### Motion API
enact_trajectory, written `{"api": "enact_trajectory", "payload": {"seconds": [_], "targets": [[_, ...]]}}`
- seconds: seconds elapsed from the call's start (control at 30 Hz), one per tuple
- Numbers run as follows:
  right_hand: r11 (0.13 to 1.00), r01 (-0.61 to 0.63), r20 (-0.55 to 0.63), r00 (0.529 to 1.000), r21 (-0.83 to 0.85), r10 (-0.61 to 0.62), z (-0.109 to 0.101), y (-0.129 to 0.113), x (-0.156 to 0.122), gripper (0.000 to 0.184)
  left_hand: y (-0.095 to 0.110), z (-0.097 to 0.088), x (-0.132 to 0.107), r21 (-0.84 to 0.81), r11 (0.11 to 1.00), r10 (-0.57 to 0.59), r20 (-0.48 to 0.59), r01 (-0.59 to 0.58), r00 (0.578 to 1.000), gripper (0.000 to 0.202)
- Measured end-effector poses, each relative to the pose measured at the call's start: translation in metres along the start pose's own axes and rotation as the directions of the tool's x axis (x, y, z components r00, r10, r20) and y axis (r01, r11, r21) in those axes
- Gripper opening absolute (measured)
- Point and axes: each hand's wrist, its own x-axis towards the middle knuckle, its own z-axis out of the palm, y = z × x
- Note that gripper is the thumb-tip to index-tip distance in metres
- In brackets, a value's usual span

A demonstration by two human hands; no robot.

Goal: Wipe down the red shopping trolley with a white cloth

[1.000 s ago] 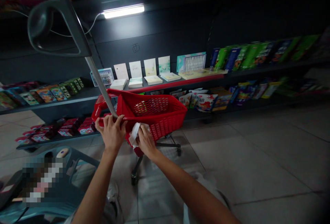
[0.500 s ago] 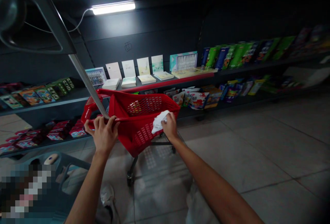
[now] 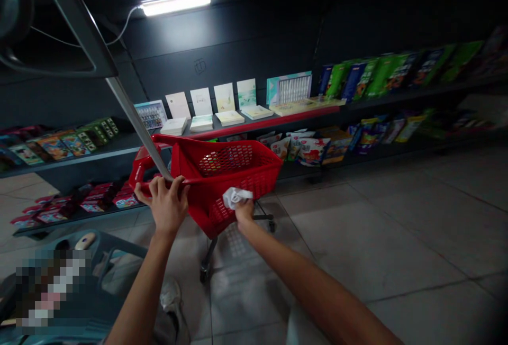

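Observation:
A red shopping cart point(image 3: 254, 173) with perforated sides stands on the tiled floor in front of me. My left hand point(image 3: 164, 202) is closed over the near rim of the cart at its handle end, beside the foot of a metal pole point(image 3: 137, 123). In my right hand point(image 3: 245, 211) is a crumpled white cloth point(image 3: 234, 197), pressed against the cart's near side wall below the rim. The fingers of my right hand are partly hidden by the cloth.
Behind the cart runs a dark shelf with a red edge point(image 3: 273, 118), bearing upright books and boxed sets. Snack bags point(image 3: 311, 149) lie on the lower shelf. At lower left stands a blue-grey plastic container point(image 3: 115, 244). A grey handle frame point(image 3: 91, 43) looms at upper left.
My right hand has moved the white cloth left and down, from near the cart's far-right rim onto its side wall. My left hand keeps its hold. The view has shifted slightly.

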Motion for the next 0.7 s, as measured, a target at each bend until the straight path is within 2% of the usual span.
{"api": "enact_trajectory", "payload": {"seconds": [0.07,0.13,0.2,0.27,0.33,0.37,0.47,0.53,0.57,0.6,0.7], "targets": [[0.999,0.013,0.067,0.998,0.038,-0.015,0.023,-0.018,-0.039,0.029,0.002,0.000,-0.001,-0.006,1.000,-0.010,0.005,0.010,1.000,0.035],[0.987,0.113,0.143,0.981,0.111,-0.129,0.036,-0.044,-0.069,0.036,0.003,0.000,-0.002,-0.016,1.000,-0.015,0.008,0.015,1.000,0.035],[0.956,0.258,0.215,0.934,0.139,-0.284,0.039,-0.068,-0.089,0.044,0.004,-0.001,-0.003,-0.012,1.000,-0.014,0.004,0.014,1.000,0.035],[0.913,0.395,0.294,0.865,0.100,-0.407,0.035,-0.083,-0.099,0.050,0.004,-0.002,-0.003,0.008,1.000,-0.009,-0.004,0.009,1.000,0.034],[0.845,0.535,0.408,0.764,0.032,-0.500,0.028,-0.082,-0.102,0.050,0.003,-0.003,-0.004,0.020,1.000,-0.008,-0.009,0.008,1.000,0.033],[0.790,0.613,0.472,0.698,-0.003,-0.539,0.025,-0.077,-0.101,0.048,0.003,-0.003,-0.004,0.016,1.000,-0.009,-0.007,0.009,1.000,0.033],[0.548,0.835,0.673,0.435,-0.052,-0.599,0.018,-0.044,-0.097,0.033,0.001,-0.002,-0.002,-0.014,1.000,-0.018,0.009,0.018,1.000,0.034],[0.397,0.917,0.759,0.289,-0.045,-0.583,0.016,-0.020,-0.093,0.023,-0.001,-0.001,-0.001,-0.018,1.000,-0.017,0.009,0.017,1.000,0.035],[0.342,0.939,0.785,0.239,-0.036,-0.572,0.014,-0.009,-0.090,0.020,-0.003,0.001,0.000,-0.016,1.000,-0.011,0.008,0.011,1.000,0.035],[0.306,0.951,0.799,0.209,-0.032,-0.565,0.012,-0.001,-0.086,0.018,-0.004,0.002,0.000,-0.014,1.000,-0.002,0.007,0.003,1.000,0.035],[0.254,0.967,0.819,0.152,-0.007,-0.554,0.003,0.007,-0.066,0.017,-0.008,0.005,0.002,-0.055,0.998,0.011,0.016,-0.010,1.000,0.035]]}}
